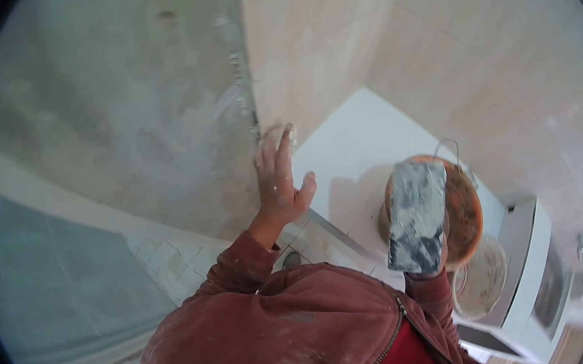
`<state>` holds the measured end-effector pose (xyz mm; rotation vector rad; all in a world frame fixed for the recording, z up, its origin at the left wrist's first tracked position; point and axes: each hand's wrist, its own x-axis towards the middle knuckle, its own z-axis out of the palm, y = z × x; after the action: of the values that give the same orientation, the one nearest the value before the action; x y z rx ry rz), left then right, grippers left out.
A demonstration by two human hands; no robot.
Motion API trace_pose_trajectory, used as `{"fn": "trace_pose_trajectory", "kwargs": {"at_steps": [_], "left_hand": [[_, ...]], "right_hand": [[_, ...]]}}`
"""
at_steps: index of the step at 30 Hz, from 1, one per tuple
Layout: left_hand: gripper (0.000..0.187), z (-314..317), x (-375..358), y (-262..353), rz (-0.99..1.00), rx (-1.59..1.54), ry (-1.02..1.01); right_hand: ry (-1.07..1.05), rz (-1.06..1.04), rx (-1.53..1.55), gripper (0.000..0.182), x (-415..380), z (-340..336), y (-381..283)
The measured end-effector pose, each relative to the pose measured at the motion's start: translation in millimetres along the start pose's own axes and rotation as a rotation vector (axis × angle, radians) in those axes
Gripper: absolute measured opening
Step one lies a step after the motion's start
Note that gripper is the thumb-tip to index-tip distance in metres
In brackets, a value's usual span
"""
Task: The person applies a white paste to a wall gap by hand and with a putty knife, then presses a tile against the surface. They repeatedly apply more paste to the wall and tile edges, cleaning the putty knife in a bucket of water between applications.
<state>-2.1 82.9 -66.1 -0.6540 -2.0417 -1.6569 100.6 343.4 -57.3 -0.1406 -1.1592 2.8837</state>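
Beside the rough vertical joint [238,79] between a mottled grey wall [113,95] and pale pinkish tiles [315,19], the left hand [279,187] is raised with its grip released, fingers extended and smeared white; whether the fingertips touch the surface, I cannot tell. The right hand [446,250], mostly hidden, grasps a grey rectangular board [420,210] from beneath, near a round orange bucket [476,214]. Pale, thick paste [423,213] coats much of the board. Whitish smears mark parts of the wall, but the joint shows dark, uneven gaps, so it looks only partly covered.
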Motion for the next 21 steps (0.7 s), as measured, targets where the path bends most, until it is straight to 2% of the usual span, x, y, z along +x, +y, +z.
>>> {"fn": "trace_pose_trajectory", "kwargs": {"at_steps": [2,3,5,8,9,10,11,13,15,17,19,21], "left_hand": [[0.078,-14.3,8.2,-10.8,0.06,1.014,0.167],[0.078,-16.2,10.0,-21.9,0.05,1.022,0.193],[0.081,-15.5,12.8,-45.2,-0.108,1.159,0.217],[0.08,-14.4,16.6,-67.9,-0.134,1.275,0.25],[0.08,-13.7,19.0,-73.2,-0.137,1.271,0.26],[0.079,-12.9,21.0,-79.2,-0.085,1.427,0.284],[0.078,-11.6,22.9,-85.8,-0.032,1.583,0.304],[0.077,-8.6,29.8,-87.3,-0.004,1.639,0.294],[0.076,-7.7,27.9,-82.0,0.019,1.691,0.277],[0.076,-9.9,18.1,-67.6,-0.065,1.527,0.114],[0.076,-11.5,-2.9,-56.5,-0.029,1.42,0.111],[0.076,-13.0,-4.7,-47.6,0.012,1.313,0.108]], "right_hand": [[-0.008,-0.014,-0.075,0.035,-1.5,-14.5,-0.2],[0.002,-0.025,-0.156,0.034,-3.8,-23.1,-0.6],[0.026,-0.044,-0.208,0.032,-5.0,-14.6,-7.4],[-0.015,-0.052,-0.306,0.032,-4.1,-12.2,-11.9],[0.006,-0.017,-0.169,0.032,-4.1,-4.2,-13.2],[0.001,-0.017,-0.176,0.032,-2.8,-4.8,-14.4],[-0.025,-0.047,-0.327,0.033,-2.3,-6.8,-15.4],[-0.004,-0.054,-0.564,0.034,-2.3,-11.2,-18.3],[0.001,-0.031,-0.486,0.035,-3.5,-9.6,-18.8],[0.002,-0.009,-0.4,0.035,-5.6,-7.4,-17.8],[-0.032,-0.086,-0.763,0.035,-4.0,-4.5,-22.2],[-0.049,-0.082,-0.694,0.035,-2.8,2.2,-23.1]]}}
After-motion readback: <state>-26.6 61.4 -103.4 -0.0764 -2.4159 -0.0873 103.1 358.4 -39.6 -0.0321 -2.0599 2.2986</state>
